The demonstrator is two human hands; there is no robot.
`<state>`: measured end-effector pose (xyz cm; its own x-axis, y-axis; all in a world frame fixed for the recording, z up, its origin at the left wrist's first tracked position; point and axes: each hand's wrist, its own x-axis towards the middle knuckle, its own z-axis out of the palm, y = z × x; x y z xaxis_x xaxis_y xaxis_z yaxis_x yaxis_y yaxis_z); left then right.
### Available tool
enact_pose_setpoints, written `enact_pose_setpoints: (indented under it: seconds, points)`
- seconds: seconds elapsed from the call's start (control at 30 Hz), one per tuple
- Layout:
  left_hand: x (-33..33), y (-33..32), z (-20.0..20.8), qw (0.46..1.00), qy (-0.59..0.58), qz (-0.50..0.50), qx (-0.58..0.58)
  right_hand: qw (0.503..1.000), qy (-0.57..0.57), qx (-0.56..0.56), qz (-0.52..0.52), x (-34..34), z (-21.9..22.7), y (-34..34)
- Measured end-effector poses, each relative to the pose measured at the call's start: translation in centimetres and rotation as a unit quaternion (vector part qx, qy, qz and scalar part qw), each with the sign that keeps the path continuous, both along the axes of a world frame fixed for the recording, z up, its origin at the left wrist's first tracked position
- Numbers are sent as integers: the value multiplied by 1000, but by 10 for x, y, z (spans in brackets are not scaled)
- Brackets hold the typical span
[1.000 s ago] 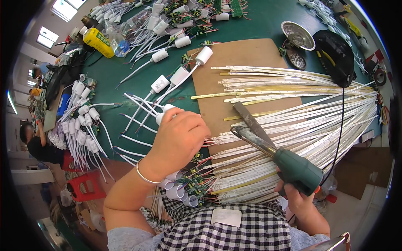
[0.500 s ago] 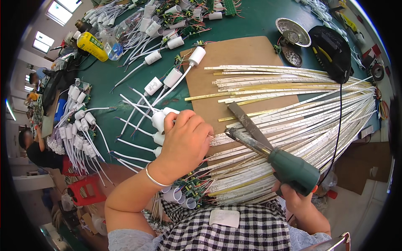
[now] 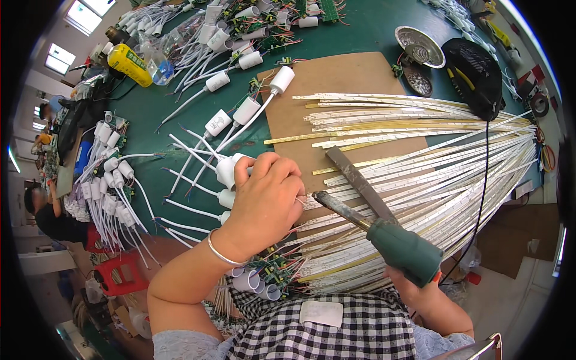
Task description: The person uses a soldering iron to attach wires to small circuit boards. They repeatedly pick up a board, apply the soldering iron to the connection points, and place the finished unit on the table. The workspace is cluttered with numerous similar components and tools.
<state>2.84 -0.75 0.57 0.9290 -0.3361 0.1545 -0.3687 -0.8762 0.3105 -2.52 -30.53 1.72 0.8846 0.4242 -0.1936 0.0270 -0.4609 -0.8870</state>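
My left hand [image 3: 267,192] is closed in a pinch at the left ends of the LED strips [image 3: 372,237]. A thin wire shows at its fingertips; the palm side is hidden. White cylindrical lamp caps [image 3: 227,198] with white cables lie just left of this hand. My right hand [image 3: 414,289] grips a green-handled soldering iron [image 3: 405,251], partly hidden behind the handle. The iron's dark tip [image 3: 321,197] points left, a short way from my left fingertips. A flat grey metal bar [image 3: 362,185] lies across the strips behind the iron.
A brown board [image 3: 342,75] lies under the strips on the green table [image 3: 360,36]. Far right are a metal dish [image 3: 420,47] and a black mesh cap [image 3: 474,78]. More lamp caps [image 3: 111,186] and a yellow bottle [image 3: 129,65] lie left. A black cord [image 3: 485,180] crosses the strips.
The soldering iron has moved left and slightly down, bringing its tip nearer my left fingertips. My left hand has hardly moved and stays pinched.
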Motion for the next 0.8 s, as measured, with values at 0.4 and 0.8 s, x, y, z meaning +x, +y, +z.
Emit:
enact_pose_setpoints:
  seconds: [0.4, 0.8]
  points:
    - [2, -1, 0, 1000, 6, 4, -2, 993, -104, -13, 50, 4, -2, 5]
    - [3, -2, 1, 1000, -1, 2, 6, 996, 3, 7, -89, -4, 0, -5]
